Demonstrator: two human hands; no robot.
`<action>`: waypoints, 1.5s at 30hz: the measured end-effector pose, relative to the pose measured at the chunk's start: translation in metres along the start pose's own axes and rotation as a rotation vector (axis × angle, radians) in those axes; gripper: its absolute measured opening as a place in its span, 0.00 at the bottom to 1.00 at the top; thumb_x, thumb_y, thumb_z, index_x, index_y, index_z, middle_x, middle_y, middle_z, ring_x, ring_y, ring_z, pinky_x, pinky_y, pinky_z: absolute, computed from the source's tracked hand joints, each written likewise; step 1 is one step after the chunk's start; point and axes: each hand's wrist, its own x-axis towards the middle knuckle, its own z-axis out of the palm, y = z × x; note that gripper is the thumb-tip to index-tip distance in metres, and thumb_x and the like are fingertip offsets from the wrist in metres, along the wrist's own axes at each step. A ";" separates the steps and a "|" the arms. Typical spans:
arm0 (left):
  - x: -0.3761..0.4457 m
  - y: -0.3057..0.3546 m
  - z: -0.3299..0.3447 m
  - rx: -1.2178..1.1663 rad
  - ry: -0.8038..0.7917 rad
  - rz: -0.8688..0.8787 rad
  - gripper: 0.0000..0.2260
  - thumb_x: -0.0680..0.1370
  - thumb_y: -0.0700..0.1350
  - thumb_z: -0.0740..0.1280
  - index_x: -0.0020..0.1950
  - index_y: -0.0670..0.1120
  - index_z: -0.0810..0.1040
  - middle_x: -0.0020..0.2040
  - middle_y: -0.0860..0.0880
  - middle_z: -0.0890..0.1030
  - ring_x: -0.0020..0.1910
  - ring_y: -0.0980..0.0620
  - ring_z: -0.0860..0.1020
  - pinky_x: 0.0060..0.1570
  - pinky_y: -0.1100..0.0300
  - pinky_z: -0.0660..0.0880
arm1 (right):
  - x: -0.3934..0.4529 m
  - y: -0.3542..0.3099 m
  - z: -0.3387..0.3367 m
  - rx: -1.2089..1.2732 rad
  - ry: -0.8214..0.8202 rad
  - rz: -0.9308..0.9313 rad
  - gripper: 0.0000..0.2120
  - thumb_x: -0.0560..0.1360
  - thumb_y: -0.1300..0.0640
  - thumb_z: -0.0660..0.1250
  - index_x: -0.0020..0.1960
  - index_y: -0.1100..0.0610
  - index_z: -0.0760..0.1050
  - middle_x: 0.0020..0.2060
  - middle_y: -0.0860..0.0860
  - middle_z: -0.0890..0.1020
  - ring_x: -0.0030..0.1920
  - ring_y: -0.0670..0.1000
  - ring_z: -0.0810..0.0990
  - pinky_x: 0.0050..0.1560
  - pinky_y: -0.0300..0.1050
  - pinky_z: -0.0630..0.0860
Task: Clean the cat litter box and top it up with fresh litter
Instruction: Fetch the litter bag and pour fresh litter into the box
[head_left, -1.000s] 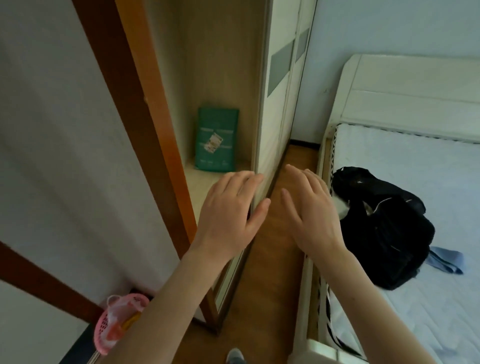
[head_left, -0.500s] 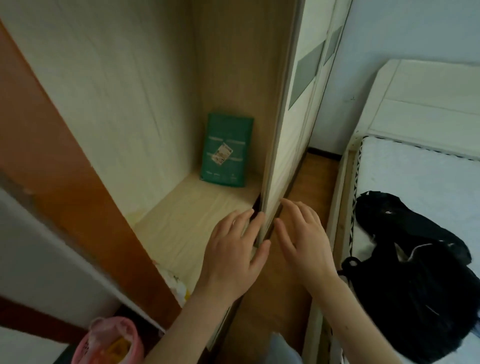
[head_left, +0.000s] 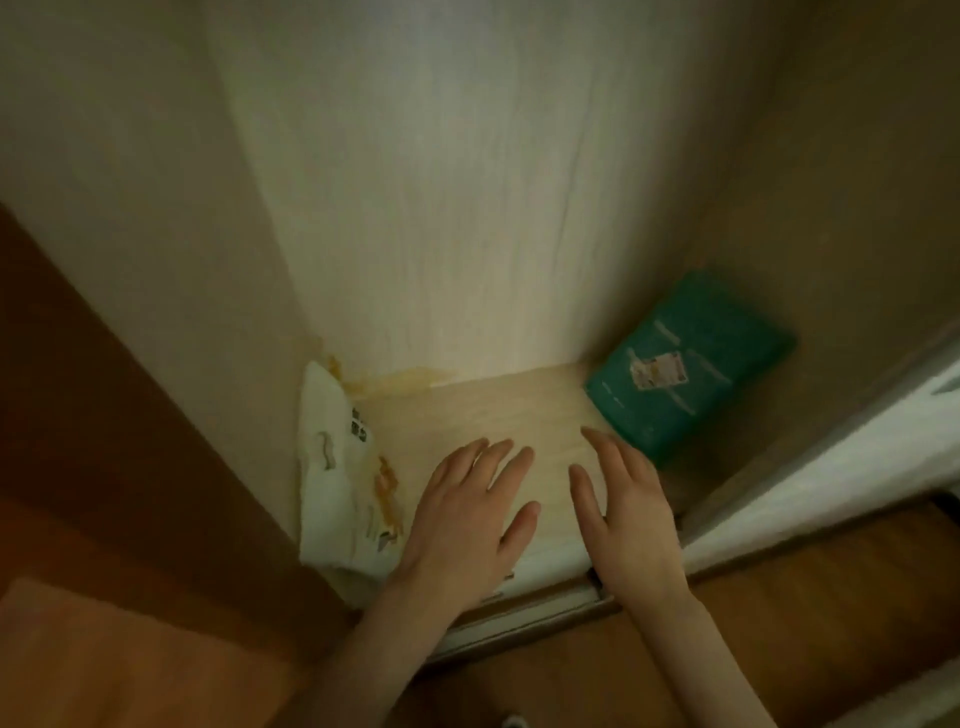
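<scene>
A head-worn camera looks down into the bottom of an open wardrobe with a pale wood-grain floor (head_left: 498, 415) and tall pale inner walls. Two bare hands reach in side by side over that floor, palms down. The left hand (head_left: 467, 519) has its fingers straight and slightly spread, holding nothing. The right hand (head_left: 623, 514) is likewise flat and relaxed, also empty (whether either palm actually touches the floor cannot be told).

Against the left inner wall leans a white bag (head_left: 337, 467) with orange and dark printing, just beside the left hand; its print is too blurred to read. In the far right corner a green packet (head_left: 685, 374) with a small pale label stands tilted against the back wall, near the right hand's fingertips but apart from them. A white sliding door edge (head_left: 831, 467) runs along the right. Reddish-brown wood frames the left side.
</scene>
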 end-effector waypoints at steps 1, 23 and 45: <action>0.000 -0.001 -0.001 0.011 0.017 -0.061 0.24 0.80 0.58 0.53 0.72 0.50 0.71 0.69 0.50 0.75 0.68 0.47 0.73 0.66 0.51 0.69 | 0.011 0.002 0.006 0.015 -0.037 -0.051 0.23 0.80 0.44 0.52 0.72 0.52 0.67 0.67 0.50 0.73 0.67 0.50 0.70 0.66 0.43 0.67; -0.025 -0.077 0.026 -0.019 -0.035 -0.824 0.32 0.82 0.54 0.57 0.80 0.42 0.46 0.80 0.43 0.50 0.79 0.46 0.49 0.76 0.56 0.49 | 0.109 -0.087 0.143 0.156 -0.476 -0.729 0.22 0.78 0.59 0.63 0.72 0.59 0.67 0.66 0.58 0.73 0.66 0.57 0.71 0.66 0.44 0.65; 0.016 -0.131 0.145 -0.132 -0.193 -1.258 0.34 0.82 0.45 0.64 0.80 0.50 0.45 0.65 0.43 0.73 0.59 0.46 0.77 0.56 0.55 0.75 | 0.176 -0.038 0.199 0.038 -0.757 -1.073 0.31 0.76 0.58 0.64 0.76 0.54 0.58 0.72 0.55 0.67 0.72 0.56 0.64 0.68 0.56 0.67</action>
